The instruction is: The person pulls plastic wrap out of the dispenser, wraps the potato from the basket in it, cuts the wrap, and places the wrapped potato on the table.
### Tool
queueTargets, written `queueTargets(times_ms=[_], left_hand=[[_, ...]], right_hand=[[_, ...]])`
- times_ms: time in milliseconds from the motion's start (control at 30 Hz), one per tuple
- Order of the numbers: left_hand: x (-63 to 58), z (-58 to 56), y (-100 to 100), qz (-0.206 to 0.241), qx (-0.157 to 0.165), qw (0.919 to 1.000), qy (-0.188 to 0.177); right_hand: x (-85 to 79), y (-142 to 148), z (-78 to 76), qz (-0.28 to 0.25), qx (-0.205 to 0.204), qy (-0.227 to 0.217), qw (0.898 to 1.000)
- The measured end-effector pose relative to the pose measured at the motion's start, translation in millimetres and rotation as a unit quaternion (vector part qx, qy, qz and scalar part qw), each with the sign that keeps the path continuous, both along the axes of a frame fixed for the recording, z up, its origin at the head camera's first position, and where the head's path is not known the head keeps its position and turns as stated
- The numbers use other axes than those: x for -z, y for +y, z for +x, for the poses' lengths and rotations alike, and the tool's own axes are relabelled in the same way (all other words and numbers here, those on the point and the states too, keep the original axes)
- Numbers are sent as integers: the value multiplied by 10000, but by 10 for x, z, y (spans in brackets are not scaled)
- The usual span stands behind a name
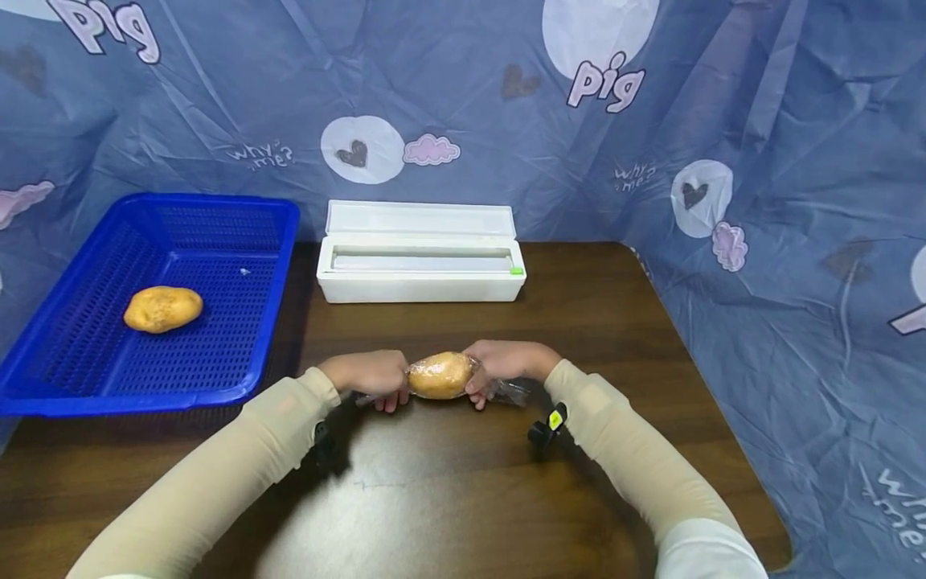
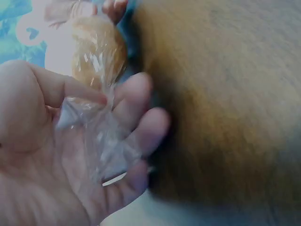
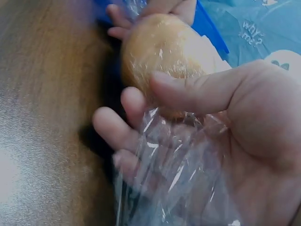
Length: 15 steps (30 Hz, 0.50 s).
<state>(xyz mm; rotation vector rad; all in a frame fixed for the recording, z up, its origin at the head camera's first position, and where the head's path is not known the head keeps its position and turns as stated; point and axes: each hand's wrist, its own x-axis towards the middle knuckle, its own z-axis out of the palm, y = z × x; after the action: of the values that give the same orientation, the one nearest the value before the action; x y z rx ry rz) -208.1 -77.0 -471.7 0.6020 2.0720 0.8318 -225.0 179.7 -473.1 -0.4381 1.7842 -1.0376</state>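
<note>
A potato (image 1: pixel 440 375) wrapped in clear plastic film (image 3: pixel 178 174) is held between both hands, over the near-middle of the table. My left hand (image 1: pixel 374 376) pinches the gathered film at the potato's left end; in the left wrist view the twisted tail of film lies across the palm. On the other side my right hand (image 1: pixel 497 368) pinches the film close against the potato's right end, thumb and forefinger meeting there. A loose, crinkled length of film spreads over the right palm in the right wrist view.
Behind the hands stands a white film dispenser box (image 1: pixel 423 285) with its lid raised and a green tab at its right. To the left, a blue plastic basket (image 1: pixel 249 354) holds one unwrapped potato (image 1: pixel 163 310). A patterned blue cloth (image 1: pixel 463 96) hangs behind the brown table (image 1: pixel 448 498).
</note>
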Motion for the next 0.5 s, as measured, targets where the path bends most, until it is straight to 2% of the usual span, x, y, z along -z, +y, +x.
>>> queueTargets(times_ms=[100,200,333,500], left_hand=[[-16,-13,-44,133,-5,9969,-777],[-15,-34,-81,174,84,9934,-1132],[3,-70,-146,253,47,9919,-1244],[21,-114,-261,402,-93,9948,-935]], right_hand=[[-34,40,-16,-83,-214,-369,9991],[-49,91,-30,-56,-459,-593,9972],[5,171,-32,96,-547,-878,9946],[80,234,-17,23,-432,-1235,9914]])
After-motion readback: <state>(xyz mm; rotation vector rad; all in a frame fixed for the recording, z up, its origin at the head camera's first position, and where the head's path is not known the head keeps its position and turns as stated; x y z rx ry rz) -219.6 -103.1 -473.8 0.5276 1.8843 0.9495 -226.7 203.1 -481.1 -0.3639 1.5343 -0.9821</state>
